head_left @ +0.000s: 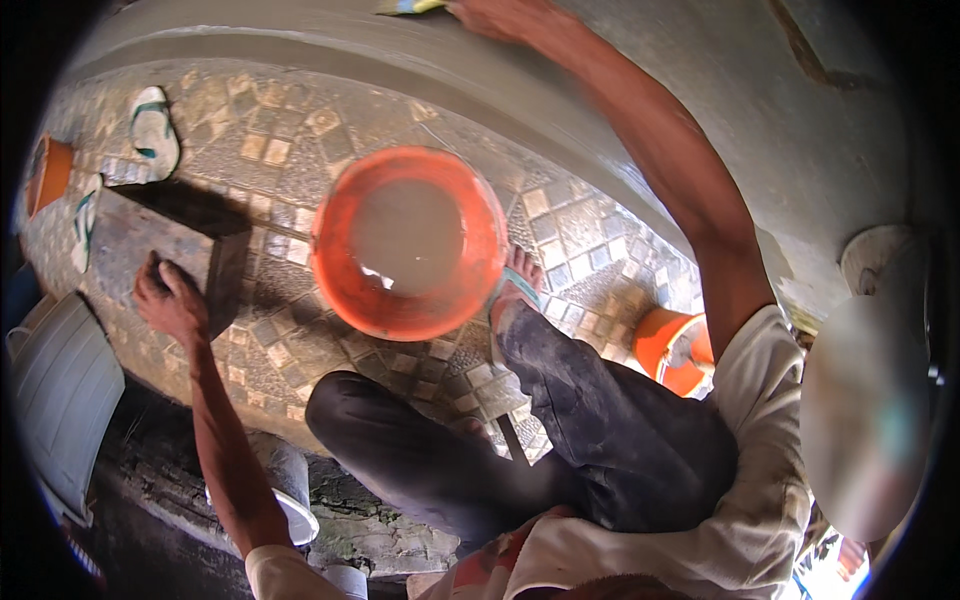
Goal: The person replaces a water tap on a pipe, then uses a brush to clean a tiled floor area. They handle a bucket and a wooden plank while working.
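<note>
My right hand (505, 18) is stretched far up to the smooth grey, wet-looking wall (560, 90). Its fingers are closed on a small yellow-and-pale tool (412, 6), which the upper rim cuts off, so its kind is unclear. My left hand (172, 298) lies on top of a dark, worn box-shaped block (150, 235), fingers apart and holding nothing. Between my arms stands a round orange bucket (335, 200), partly filled with murky grey liquid (408, 235). My sandalled foot (518, 280) is beside this bucket, apart from both hands.
Pale sandals (155, 133) lie on the mosaic-tiled floor (255, 150) past the block. A smaller orange bucket (655, 335) stands right of my knee, another (50, 175) at far left. A ribbed white container (65, 400) and a white bucket (285, 480) are at lower left.
</note>
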A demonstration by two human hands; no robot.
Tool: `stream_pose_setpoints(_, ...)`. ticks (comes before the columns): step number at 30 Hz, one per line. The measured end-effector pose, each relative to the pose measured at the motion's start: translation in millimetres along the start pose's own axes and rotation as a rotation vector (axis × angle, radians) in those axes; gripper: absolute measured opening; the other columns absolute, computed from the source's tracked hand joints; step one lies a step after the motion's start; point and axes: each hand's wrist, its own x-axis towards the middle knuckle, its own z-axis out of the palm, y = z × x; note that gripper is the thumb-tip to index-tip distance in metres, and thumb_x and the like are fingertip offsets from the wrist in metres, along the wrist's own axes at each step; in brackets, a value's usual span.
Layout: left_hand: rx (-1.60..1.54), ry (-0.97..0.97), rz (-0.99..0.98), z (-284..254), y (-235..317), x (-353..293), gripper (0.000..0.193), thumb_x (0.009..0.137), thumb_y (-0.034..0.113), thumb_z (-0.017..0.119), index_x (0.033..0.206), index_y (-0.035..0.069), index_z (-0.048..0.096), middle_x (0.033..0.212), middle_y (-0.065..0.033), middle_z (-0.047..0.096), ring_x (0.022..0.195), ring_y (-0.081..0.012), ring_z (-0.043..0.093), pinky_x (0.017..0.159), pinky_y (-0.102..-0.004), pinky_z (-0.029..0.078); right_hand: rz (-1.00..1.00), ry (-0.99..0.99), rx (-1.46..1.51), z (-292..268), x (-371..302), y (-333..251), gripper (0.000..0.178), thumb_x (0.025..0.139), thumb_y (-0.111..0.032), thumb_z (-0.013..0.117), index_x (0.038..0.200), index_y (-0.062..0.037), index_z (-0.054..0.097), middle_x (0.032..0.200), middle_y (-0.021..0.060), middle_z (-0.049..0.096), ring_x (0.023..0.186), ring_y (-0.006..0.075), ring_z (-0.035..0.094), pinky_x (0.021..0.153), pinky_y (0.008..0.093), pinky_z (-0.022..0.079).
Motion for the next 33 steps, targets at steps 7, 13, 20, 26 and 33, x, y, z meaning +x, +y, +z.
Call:
stream_pose_setpoints(7,0.080,-0.055,0.064,-2.1,-32.8,0.8,0.041,0.102,0.039,0.055,0.128,0.012,0.068,0.126,-0.0124,0.066,0.120,-0.0342,0.056,0.103,-0.0481,0.041,0.296,-0.254,-0.198,-13.6,-232.9,119.0,0.035,0.100,-0.018,0.058,0.134,-0.0172,0.052,0.132,0.0138,0.062,0.118,0.0343,0.062,0.096,0.0478,0.052)
stream_pose_setpoints(13,0.114,-0.082,0.068,3.7,-38.4,2.4,0.045,0.103,0.045,0.050,0.130,0.013,0.068,0.128,-0.0127,0.066,0.123,-0.0342,0.055,0.104,-0.0488,0.041,0.532,-0.221,-0.234,-35.7,-447.0,233.5,0.042,0.097,-0.015,0.060,0.136,-0.0255,0.050,0.126,0.0112,0.063,0.116,0.0363,0.063,0.094,0.0509,0.052)
stream_pose_setpoints(20,0.107,-0.084,0.045,13.4,-44.5,-2.1,0.045,0.101,0.046,0.052,0.128,0.014,0.069,0.126,-0.0144,0.066,0.120,-0.0345,0.056,0.102,-0.0500,0.041,0.676,-0.360,-0.721,-85.8,-602.0,318.1,0.038,0.096,-0.015,0.056,0.132,-0.0262,0.054,0.109,0.0134,0.067,0.101,0.0365,0.068,0.083,0.0515,0.056)
stream_pose_setpoints(26,0.101,-0.058,0.107,14.2,-37.1,3.3,0.041,0.101,0.044,0.054,0.125,0.016,0.071,0.122,-0.0133,0.067,0.117,-0.0347,0.057,0.100,-0.0493,0.042,0.553,-0.636,-0.922,-75.7,-499.6,272.6,0.040,0.094,-0.013,0.058,0.131,-0.0277,0.059,0.097,0.0128,0.070,0.086,0.0341,0.072,0.073,0.0474,0.059)
stream_pose_setpoints(33,0.106,-0.017,0.080,-2.8,-30.1,-1.2,0.037,0.100,0.040,0.056,0.123,0.015,0.071,0.121,-0.0128,0.067,0.116,-0.0351,0.057,0.100,-0.0494,0.042,0.215,-0.124,-0.339,-82.8,-282.8,72.4,0.032,0.095,-0.011,0.056,0.127,-0.0146,0.056,0.105,0.0189,0.070,0.101,0.0395,0.068,0.084,0.0480,0.054)
